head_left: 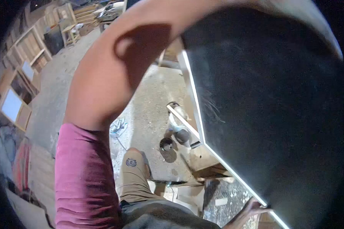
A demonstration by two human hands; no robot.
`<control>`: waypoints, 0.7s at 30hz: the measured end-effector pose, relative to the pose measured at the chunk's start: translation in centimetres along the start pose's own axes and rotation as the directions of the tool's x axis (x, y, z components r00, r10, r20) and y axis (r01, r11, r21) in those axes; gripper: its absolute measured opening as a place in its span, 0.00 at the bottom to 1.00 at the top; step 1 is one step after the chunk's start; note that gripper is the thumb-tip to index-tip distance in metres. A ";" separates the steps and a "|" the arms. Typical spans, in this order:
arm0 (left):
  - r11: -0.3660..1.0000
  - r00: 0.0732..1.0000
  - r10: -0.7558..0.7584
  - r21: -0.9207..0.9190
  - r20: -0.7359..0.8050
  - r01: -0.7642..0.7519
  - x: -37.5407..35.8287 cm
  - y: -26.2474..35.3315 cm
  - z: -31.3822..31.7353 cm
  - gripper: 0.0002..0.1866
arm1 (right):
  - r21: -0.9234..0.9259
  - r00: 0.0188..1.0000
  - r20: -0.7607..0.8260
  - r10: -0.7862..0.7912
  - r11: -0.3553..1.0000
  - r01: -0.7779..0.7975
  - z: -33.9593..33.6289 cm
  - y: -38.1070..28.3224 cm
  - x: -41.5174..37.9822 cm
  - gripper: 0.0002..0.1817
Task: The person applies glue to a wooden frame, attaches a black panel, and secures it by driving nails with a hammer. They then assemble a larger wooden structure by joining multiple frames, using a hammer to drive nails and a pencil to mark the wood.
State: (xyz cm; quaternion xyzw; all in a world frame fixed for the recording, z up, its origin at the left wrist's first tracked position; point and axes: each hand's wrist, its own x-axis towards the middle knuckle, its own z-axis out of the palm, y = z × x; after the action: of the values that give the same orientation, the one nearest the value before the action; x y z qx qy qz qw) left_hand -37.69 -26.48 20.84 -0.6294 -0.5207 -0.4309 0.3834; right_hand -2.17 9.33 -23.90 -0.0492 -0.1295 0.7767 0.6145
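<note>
A large dark panel [271,114] with a pale, brightly lit edge fills the right side of the head view. At the bottom, my right hand [252,210] is closed on the lower edge of this panel, fingers curled over the rim. My left arm, in a pink sleeve, arches up and across the top of the view in front of the panel. My left hand [313,23] is a blurred shape at the upper right, near the panel's upper part. Its fingers cannot be made out, nor whether it touches the panel.
Below on the concrete floor stand a dark pot [166,144] and a pale container [177,116] with a light stick [183,122] across it. A crumpled blue-white cloth [118,126] lies near my knee. Wooden frames [15,108] and boards lean along the left wall.
</note>
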 end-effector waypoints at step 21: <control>0.763 0.768 -0.624 0.099 -0.145 0.639 14.8 -45.2 -34.9 0.34 | -0.717 0.975 0.143 -0.169 0.662 0.220 58.3 53.9 16.0 0.42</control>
State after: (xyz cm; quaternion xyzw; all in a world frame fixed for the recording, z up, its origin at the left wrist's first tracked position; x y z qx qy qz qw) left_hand -86.00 -46.76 47.92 -0.3649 -0.7111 -0.5284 0.2863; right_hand -70.52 5.16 19.36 -0.2502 -0.4516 0.5921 0.6188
